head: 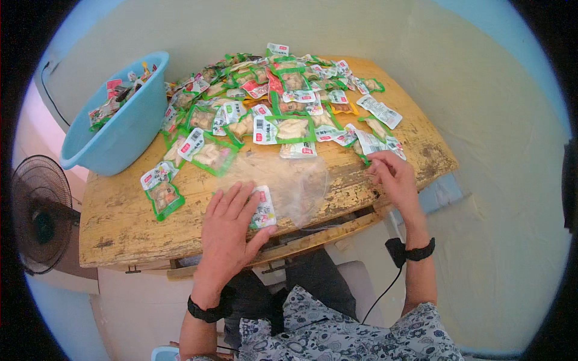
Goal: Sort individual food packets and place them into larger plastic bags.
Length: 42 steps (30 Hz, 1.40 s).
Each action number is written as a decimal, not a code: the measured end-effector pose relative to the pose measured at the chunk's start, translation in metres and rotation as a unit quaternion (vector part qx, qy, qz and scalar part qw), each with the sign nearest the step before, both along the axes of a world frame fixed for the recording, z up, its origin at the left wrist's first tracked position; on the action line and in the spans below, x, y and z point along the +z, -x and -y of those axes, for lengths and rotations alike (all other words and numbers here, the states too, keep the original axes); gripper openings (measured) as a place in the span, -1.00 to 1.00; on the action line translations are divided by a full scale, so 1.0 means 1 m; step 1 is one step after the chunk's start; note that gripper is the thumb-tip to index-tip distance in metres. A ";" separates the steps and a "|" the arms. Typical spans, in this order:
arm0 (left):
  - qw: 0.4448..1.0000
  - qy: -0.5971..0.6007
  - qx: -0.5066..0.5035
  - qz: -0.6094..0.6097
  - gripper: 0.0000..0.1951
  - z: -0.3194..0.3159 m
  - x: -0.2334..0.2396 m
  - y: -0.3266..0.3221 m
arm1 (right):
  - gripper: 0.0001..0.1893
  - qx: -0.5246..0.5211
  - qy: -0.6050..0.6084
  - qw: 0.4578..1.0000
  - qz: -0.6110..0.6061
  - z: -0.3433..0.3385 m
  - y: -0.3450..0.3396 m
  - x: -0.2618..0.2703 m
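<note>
My left hand lies palm down with fingers spread over a small white-and-green food packet, covering part of it. Just right of that packet, a clear plastic bag rests crumpled on the worn wooden table. My right hand is curled, thumb and fingers close together, at the lower edge of a printed packet. Whether those fingertips pinch anything is hidden. Farther back spreads a heap of sealed food packets, mostly green-edged with clear windows.
A light blue plastic basin holding several packets stands at the table's left. One packet lies apart near it. Below the front edge a drawer is pulled out. A fan stands at left; a wall is at right.
</note>
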<state>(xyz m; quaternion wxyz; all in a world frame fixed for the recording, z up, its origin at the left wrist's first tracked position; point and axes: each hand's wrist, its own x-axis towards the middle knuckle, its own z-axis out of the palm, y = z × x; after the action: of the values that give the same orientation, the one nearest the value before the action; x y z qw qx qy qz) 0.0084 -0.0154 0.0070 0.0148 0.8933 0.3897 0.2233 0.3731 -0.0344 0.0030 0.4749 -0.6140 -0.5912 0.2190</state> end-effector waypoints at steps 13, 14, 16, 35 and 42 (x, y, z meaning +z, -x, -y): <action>0.999 -0.021 0.011 0.030 -0.40 0.001 -0.010 -0.001 | -0.30 -0.114 0.038 0.937 0.329 -0.029 0.001 0.013; 0.999 -0.024 0.012 0.031 -0.40 0.001 -0.009 0.000 | -0.28 -0.104 0.089 0.945 0.297 -0.032 0.002 0.013; 0.999 -0.028 0.012 0.037 -0.40 0.001 -0.009 0.000 | -0.26 -0.107 0.077 0.942 0.308 -0.037 0.005 0.010; 0.943 -0.019 -0.047 0.329 -0.51 0.066 0.026 -0.016 | -0.03 0.105 -0.174 0.971 -0.124 0.056 0.129 0.040; 0.673 0.385 -0.028 0.631 -0.67 0.093 0.021 -0.047 | -0.14 0.044 -0.299 0.953 0.007 0.070 0.194 -0.001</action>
<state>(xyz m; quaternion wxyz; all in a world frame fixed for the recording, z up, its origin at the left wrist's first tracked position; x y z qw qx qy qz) 0.0556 -0.1084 0.0280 0.6065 0.4655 0.3136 0.5632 0.1795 -0.1046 0.0023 0.6224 -0.4191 -0.6592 0.0490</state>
